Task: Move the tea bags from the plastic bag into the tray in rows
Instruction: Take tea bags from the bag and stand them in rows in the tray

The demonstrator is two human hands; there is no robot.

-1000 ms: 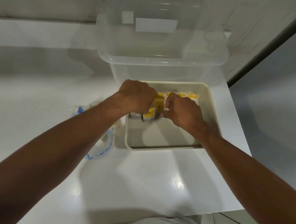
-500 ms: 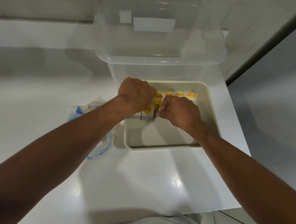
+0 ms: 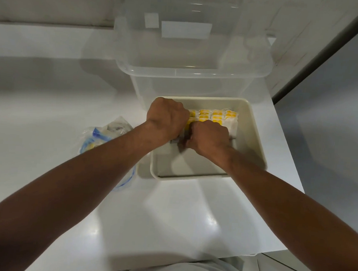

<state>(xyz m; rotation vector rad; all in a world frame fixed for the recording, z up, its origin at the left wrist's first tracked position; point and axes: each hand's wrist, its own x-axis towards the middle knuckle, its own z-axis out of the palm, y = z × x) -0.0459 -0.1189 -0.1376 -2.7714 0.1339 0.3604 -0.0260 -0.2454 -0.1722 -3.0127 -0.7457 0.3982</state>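
Observation:
A cream tray [image 3: 254, 139] sits on the white counter. Several tea bags [image 3: 217, 116] with yellow tags stand in rows along its far side. Both hands are inside the tray, knuckles up. My left hand [image 3: 166, 120] curls round a small bunch of tea bags at the left end of the rows. My right hand [image 3: 209, 137] is right beside it, fingers curled on the same bunch; the bags under both hands are mostly hidden. A clear plastic bag [image 3: 103, 137] with blue print lies left of the tray.
A large clear plastic storage box [image 3: 189, 73] stands directly behind the tray. The counter's front edge [image 3: 188, 262] runs near my body, its right edge just past the tray. A grey wall panel rises at the right.
Both hands have drawn closer together over the left part of the rows. The tea bags that showed between them are now almost covered.

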